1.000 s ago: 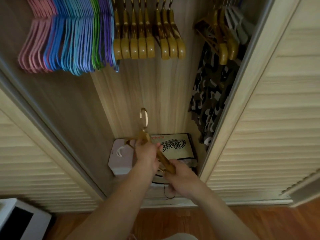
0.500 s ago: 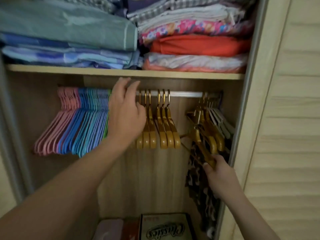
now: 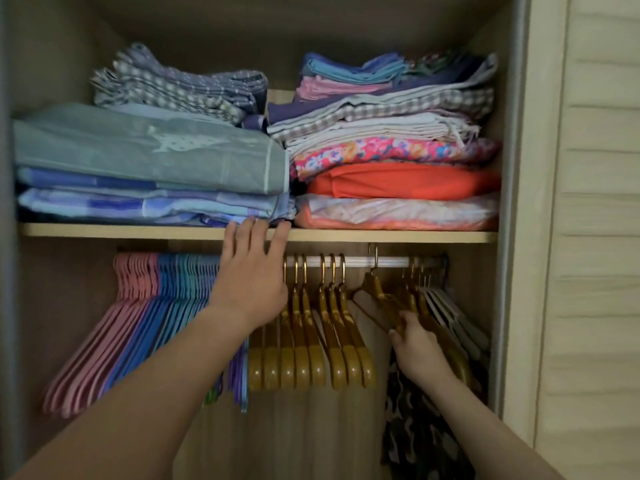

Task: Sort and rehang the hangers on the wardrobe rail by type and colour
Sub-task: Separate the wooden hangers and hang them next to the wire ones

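A metal rail (image 3: 388,261) runs under the shelf. Pink hangers (image 3: 135,282) and blue hangers (image 3: 180,285) hang at its left. Several golden wooden hangers (image 3: 311,344) hang in the middle. My left hand (image 3: 251,278) reaches up in front of the rail with straight fingers, its fingertips at the shelf's front edge. My right hand (image 3: 415,344) grips the arm of one golden hanger (image 3: 375,291), whose hook rises just over the rail. More golden hangers (image 3: 414,296) and white hangers (image 3: 450,313) crowd the right end.
Folded bedding (image 3: 149,161) and folded clothes (image 3: 394,174) fill the shelf (image 3: 398,236) above. A camouflage garment (image 3: 415,424) hangs at the lower right. A louvred door (image 3: 595,237) stands to the right.
The view has tilted up from the wardrobe floor to the rail. My right hand has carried the golden hanger up to the rail. My left hand has let go of it and risen to the shelf edge.
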`<action>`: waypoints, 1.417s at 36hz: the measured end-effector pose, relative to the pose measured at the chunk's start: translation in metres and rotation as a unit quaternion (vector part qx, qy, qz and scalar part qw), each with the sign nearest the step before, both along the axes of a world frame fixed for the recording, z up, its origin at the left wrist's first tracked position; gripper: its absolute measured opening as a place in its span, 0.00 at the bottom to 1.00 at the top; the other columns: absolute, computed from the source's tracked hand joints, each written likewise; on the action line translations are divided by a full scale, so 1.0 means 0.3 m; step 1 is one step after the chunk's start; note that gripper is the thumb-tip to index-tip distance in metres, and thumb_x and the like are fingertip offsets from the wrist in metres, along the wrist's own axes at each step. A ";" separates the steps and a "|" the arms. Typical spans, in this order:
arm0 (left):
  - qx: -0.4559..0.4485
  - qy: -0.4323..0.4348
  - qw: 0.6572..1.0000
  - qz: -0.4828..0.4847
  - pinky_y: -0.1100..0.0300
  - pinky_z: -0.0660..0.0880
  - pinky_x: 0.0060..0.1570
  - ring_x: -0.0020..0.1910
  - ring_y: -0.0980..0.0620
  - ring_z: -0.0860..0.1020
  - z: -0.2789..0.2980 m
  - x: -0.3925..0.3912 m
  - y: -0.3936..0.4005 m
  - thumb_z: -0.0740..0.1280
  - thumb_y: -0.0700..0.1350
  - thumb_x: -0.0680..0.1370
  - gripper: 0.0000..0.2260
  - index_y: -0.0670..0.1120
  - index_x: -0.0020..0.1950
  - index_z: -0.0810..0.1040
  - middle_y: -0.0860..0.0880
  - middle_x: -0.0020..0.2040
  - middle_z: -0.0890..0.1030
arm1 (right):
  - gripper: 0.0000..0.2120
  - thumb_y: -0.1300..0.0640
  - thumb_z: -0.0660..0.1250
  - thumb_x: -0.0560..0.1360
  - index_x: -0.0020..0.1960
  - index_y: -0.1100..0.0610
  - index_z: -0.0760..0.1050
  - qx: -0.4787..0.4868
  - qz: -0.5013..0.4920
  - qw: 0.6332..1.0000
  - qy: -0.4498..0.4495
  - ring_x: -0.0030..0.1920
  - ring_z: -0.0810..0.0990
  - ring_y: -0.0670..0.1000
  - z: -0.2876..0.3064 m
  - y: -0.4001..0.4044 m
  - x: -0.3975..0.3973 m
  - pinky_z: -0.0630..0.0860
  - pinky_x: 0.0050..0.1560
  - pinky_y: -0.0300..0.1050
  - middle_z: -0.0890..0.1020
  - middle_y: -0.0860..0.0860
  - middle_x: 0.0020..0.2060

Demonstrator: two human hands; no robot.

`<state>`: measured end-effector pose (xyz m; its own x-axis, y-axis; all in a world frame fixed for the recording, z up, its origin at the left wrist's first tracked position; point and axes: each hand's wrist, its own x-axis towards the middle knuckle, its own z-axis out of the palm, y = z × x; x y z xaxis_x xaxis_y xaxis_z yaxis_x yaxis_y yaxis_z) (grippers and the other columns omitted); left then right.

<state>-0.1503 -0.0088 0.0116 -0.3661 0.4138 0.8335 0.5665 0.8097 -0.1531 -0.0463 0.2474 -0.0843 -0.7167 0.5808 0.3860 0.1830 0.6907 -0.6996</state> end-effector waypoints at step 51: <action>0.025 0.004 1.000 -0.009 0.37 0.51 0.79 0.79 0.36 0.57 -0.010 0.032 -0.006 0.67 0.49 0.75 0.38 0.46 0.83 0.54 0.37 0.78 0.62 | 0.42 0.55 0.68 0.76 0.81 0.55 0.46 0.466 -0.150 0.799 -0.349 0.76 0.58 0.66 -0.138 0.164 0.094 0.60 0.76 0.60 0.56 0.66 0.77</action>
<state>-0.1408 -0.0106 0.0087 -0.3529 0.3785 0.8557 0.5802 0.8060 -0.1173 -0.0181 0.2968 -0.1256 -0.8284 0.4608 0.3185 0.5597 0.7039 0.4374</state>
